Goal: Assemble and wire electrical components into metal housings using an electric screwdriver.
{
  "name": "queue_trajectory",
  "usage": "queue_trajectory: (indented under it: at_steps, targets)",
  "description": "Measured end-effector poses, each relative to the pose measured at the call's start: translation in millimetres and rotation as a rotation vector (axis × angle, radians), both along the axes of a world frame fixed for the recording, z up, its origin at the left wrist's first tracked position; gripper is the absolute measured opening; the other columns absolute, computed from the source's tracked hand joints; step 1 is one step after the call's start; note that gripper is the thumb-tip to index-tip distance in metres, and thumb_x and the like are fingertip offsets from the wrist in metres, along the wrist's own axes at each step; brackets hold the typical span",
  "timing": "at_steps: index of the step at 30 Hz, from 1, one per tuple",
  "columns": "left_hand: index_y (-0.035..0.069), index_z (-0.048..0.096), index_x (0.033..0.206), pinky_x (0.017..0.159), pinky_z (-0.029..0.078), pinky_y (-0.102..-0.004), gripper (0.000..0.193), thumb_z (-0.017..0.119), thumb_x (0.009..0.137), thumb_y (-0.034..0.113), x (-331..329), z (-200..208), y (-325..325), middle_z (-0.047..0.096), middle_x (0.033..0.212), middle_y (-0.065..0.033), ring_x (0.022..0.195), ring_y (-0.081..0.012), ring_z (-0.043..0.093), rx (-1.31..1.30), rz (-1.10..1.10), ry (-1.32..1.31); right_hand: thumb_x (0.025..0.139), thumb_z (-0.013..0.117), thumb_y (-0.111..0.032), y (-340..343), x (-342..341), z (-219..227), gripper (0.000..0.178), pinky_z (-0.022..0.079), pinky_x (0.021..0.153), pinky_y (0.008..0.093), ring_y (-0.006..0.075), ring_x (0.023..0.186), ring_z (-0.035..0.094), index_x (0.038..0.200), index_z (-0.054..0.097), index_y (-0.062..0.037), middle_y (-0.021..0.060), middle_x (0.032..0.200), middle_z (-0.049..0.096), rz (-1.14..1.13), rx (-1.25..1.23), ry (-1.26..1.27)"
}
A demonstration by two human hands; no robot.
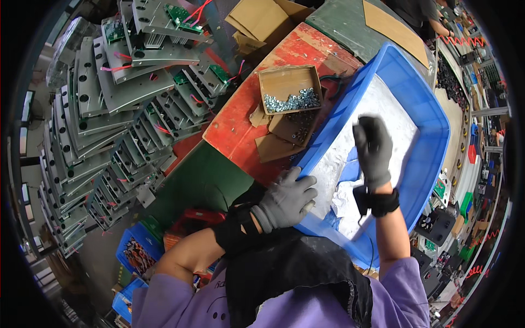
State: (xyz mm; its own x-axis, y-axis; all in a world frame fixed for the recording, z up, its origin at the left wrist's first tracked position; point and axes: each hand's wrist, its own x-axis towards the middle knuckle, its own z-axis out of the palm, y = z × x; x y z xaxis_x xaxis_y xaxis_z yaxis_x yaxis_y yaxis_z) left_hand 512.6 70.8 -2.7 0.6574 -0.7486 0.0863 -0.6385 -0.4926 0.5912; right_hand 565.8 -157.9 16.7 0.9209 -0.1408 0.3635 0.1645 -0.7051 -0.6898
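My left hand [287, 199], in a grey knit glove, curls its fingers over the near-left rim of a large blue plastic tub [437, 123]. Inside the tub lies a white, crinkled sheet-like material [396, 106]; a crumpled white piece [345, 201] and blue patches show on it. Above this white material is my right hand [374, 150], gloved in grey with darkened fingertips. Its fingers are bent together and a little blurred; whatever they may hold is hidden. Both wrists wear black bands.
Left of the tub, a cardboard box [290, 76] of small metal nuts stands on a red worktop [240, 117]. Metal brackets with green circuit boards [117, 71] are stacked at far left. Blue bins [134, 251] sit low left. Another person [418, 16] is at the far right.
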Motion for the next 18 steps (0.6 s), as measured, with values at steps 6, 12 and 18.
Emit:
queue_trajectory:
  at_steps: [6,12,18]
  targets:
    - [0.013,0.063,0.096,0.086,0.042,-0.0419,0.021,0.06,0.077,0.023,3,-1,1,0.055,0.113,-0.0019,0.103,-0.0283,0.047,-0.032,-0.012,-0.012,0.079,0.064,-0.018,21,-88,-99,0.021,0.05,0.072,0.0416,0.0349,0.082,0.062,0.096,0.06,-0.0069,0.0146,0.09,0.062,0.397,-0.14,0.799]
    - [0.012,0.062,0.095,0.085,0.042,-0.0423,0.021,0.059,0.076,0.021,3,-2,2,0.054,0.11,-0.0036,0.102,-0.028,0.047,-0.056,0.002,0.02,0.081,0.058,-0.029,39,-102,-140,0.034,0.05,0.074,0.0429,0.0343,0.086,0.063,0.109,0.058,-0.011,0.0126,0.095,0.061,0.548,-0.254,0.799]
    - [0.012,0.061,0.097,0.087,0.042,-0.0442,0.025,0.061,0.075,0.022,-1,-7,4,0.053,0.11,-0.0035,0.103,-0.0277,0.046,-0.067,0.003,0.05,0.077,0.065,-0.035,42,-124,-193,0.048,0.05,0.081,0.0358,0.0262,0.1,0.061,0.118,0.054,-0.0129,0.0155,0.114,0.059,0.418,0.236,0.815]
